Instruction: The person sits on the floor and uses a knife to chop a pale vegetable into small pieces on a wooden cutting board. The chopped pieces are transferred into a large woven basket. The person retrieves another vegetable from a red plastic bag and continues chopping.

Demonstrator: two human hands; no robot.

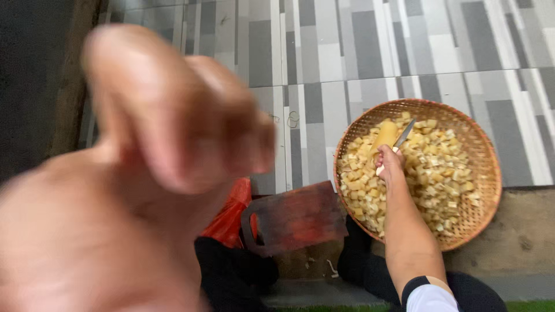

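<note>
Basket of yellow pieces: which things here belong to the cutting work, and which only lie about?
In use: right hand, knife, yellow piece, woven basket, cut cubes.
Lying about: dark wooden board, red bag, rubber bands. The left hand is blurred.

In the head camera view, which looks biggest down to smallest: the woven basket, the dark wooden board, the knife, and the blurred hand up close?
1. Left hand, only because it is close to the lens
2. Woven basket
3. Dark wooden board
4. Knife, held in the right hand
</note>
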